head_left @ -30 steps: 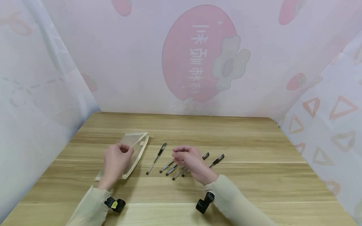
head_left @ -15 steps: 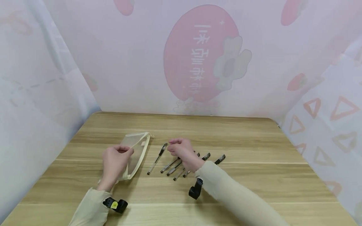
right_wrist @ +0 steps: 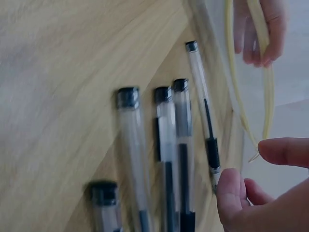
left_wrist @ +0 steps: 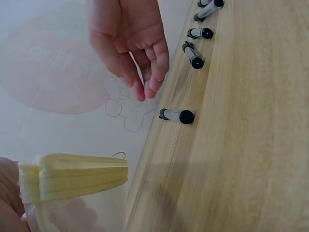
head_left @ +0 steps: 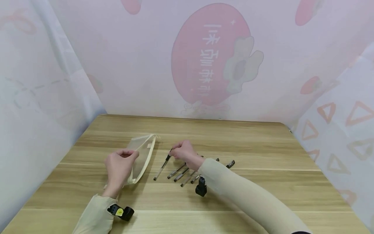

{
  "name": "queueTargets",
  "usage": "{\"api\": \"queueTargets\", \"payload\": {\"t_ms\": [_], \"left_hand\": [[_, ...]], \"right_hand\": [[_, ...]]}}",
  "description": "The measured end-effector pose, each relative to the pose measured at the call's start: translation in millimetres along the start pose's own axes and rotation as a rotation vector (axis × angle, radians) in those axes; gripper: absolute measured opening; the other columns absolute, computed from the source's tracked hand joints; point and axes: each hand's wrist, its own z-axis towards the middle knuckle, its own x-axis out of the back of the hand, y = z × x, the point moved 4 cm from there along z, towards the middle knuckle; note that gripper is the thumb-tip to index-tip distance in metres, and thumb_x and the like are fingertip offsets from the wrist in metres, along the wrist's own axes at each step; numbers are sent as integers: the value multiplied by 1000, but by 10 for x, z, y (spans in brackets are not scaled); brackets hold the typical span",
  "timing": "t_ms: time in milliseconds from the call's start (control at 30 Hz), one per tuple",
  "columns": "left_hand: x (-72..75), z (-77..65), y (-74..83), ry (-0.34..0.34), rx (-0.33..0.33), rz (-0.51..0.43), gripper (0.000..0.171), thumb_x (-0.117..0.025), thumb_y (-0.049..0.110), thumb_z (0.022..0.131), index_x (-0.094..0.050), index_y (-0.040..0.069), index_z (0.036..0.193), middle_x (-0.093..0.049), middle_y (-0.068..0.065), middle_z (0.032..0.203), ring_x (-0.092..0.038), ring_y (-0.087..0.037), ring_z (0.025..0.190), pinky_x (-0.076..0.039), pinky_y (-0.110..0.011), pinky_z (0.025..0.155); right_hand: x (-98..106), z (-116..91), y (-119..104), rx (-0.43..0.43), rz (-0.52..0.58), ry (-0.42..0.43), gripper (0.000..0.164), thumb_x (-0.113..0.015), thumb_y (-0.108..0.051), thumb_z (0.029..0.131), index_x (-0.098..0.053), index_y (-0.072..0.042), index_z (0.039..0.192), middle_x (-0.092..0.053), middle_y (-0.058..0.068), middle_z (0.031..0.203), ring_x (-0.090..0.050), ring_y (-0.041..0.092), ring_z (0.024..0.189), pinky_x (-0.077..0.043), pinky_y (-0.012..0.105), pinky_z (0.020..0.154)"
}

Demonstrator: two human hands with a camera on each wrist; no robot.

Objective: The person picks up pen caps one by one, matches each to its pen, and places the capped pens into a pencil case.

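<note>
My left hand point(head_left: 119, 167) pinches the mouth edge of a cream mesh drawstring pouch point(head_left: 142, 156), holding that rim raised from the table. In the left wrist view the pouch's yellowish hem point(left_wrist: 84, 176) runs out from the fingers. The right hand point(head_left: 185, 152) reaches down to the upper end of the leftmost gel pen point(head_left: 161, 167), a clear barrel with a black grip. In the right wrist view its thumb point(right_wrist: 282, 151) stands apart from the fingers point(right_wrist: 230, 193), which are right at that pen's tip end point(right_wrist: 215, 175).
Several more clear pens with black ends, such as one gel pen point(head_left: 181, 175), lie side by side under and right of the right forearm. The wooden table point(head_left: 263, 146) ends at a printed cloth backdrop point(head_left: 146, 81). Black cameras sit on both wrists.
My right hand has moved left and away from the body, from above the pen group to the leftmost pen's upper end. The left hand keeps its pinch on the pouch, its mouth slightly wider.
</note>
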Motion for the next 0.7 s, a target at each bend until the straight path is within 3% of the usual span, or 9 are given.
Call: {"api": "queueTargets", "payload": {"t_ms": [167, 267, 333, 400, 500, 600, 700], "left_hand": [[-9, -14, -9, -1, 9, -32, 9, -80, 15, 78, -77, 7, 78, -70, -3, 72, -60, -14, 65, -44, -20, 54], [-16, -22, -11, -6, 3, -42, 9, -80, 15, 78, -77, 7, 78, -70, -4, 73, -60, -13, 64, -44, -19, 54], [-15, -30, -9, -13, 0, -46, 9, -80, 15, 78, -77, 7, 78, -71, -4, 73, -59, -12, 63, -44, -18, 55], [-16, -37, -9, -25, 2, -47, 9, -81, 15, 78, -76, 7, 78, -70, -4, 73, -59, -11, 63, -44, -18, 55], [-18, -47, -6, -40, 8, -45, 10, -81, 16, 79, -77, 7, 78, -70, -4, 73, -59, -12, 63, -44, -18, 56], [-21, -48, -8, -47, 19, -42, 11, -81, 17, 79, -76, 7, 79, -70, -4, 74, -59, -12, 64, -44, -19, 56], [-24, -44, -13, -52, 29, -40, 11, -81, 18, 79, -77, 7, 79, -70, -4, 74, -59, -13, 65, -44, -19, 57]], "right_hand": [[3, 67, 59, 7, -43, -9, 29, -72, 5, 83, -62, 12, 109, -57, 21, 125, -64, 32, 97, -55, 39, 86], [1, 93, 81, 6, -71, -6, 13, -74, 4, 81, -62, 6, 87, -59, 15, 120, -64, 29, 87, -57, 39, 81], [-8, 107, 98, 1, -93, -3, 25, -75, 2, 82, -54, -2, 68, -62, 7, 96, -62, 24, 74, -56, 36, 73], [-19, 118, 117, -2, -122, 2, 44, -77, -1, 82, -42, -9, 56, -52, 0, 70, -57, 21, 62, -51, 32, 62], [-30, 141, 143, -1, -171, 18, 50, -79, -5, 81, -39, -12, 53, -32, -3, 51, -51, 16, 51, -39, 27, 49], [-41, 166, 158, 35, -238, 30, 40, -82, -9, 79, -50, -9, 56, -44, -3, 54, -48, 13, 50, -35, 23, 44], [-60, 205, 181, 79, -298, 34, 36, -85, -12, 76, -55, -8, 57, -46, -3, 54, -37, 11, 46, -30, 21, 41]]}}
